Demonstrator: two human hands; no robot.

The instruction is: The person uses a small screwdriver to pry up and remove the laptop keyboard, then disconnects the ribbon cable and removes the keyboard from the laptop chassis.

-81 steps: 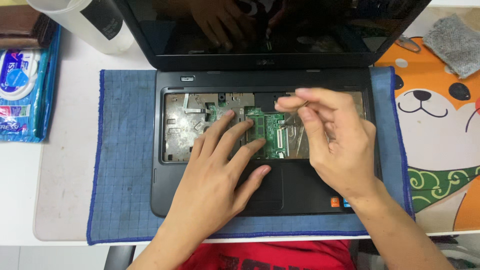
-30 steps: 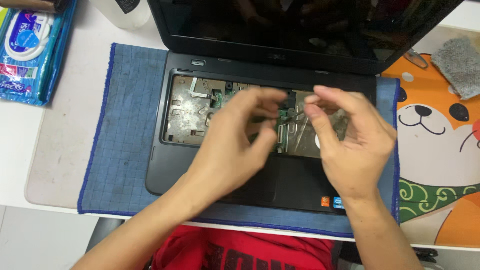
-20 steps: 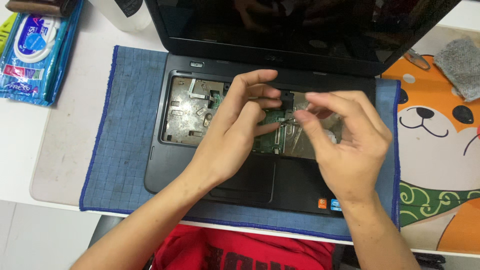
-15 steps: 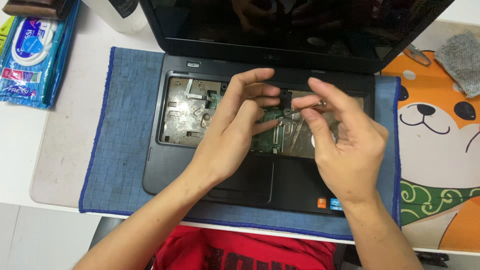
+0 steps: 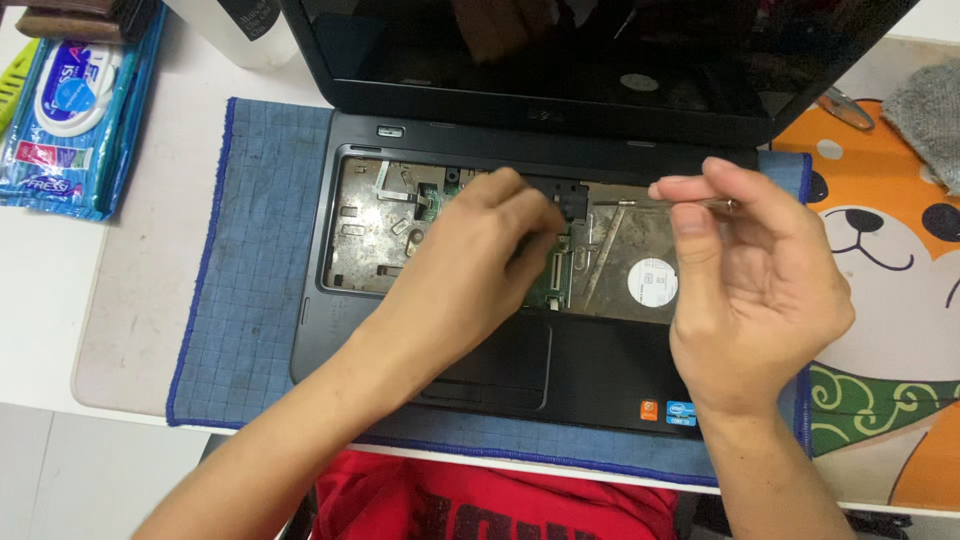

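Note:
A black laptop (image 5: 480,140) lies open on a blue mat (image 5: 260,290), its keyboard removed so the metal tray and green circuit board (image 5: 555,275) show. My left hand (image 5: 470,260) rests in the open bay, fingers curled over the board near a small black part (image 5: 568,200); I cannot tell whether it grips anything. My right hand (image 5: 745,285) hovers over the bay's right side, pinching a thin metal tool (image 5: 650,203) between thumb and forefinger, the tool's tip pointing left.
A blue pack of wipes (image 5: 70,110) lies at the far left. A white container (image 5: 245,30) stands behind the mat. An orange cartoon-dog mat (image 5: 890,300) is on the right, with a grey cloth (image 5: 930,120) on it.
The right hand has drawn back to the right, uncovering the bay's right side. The left hand has curled down onto the board. The camera has shifted slightly.

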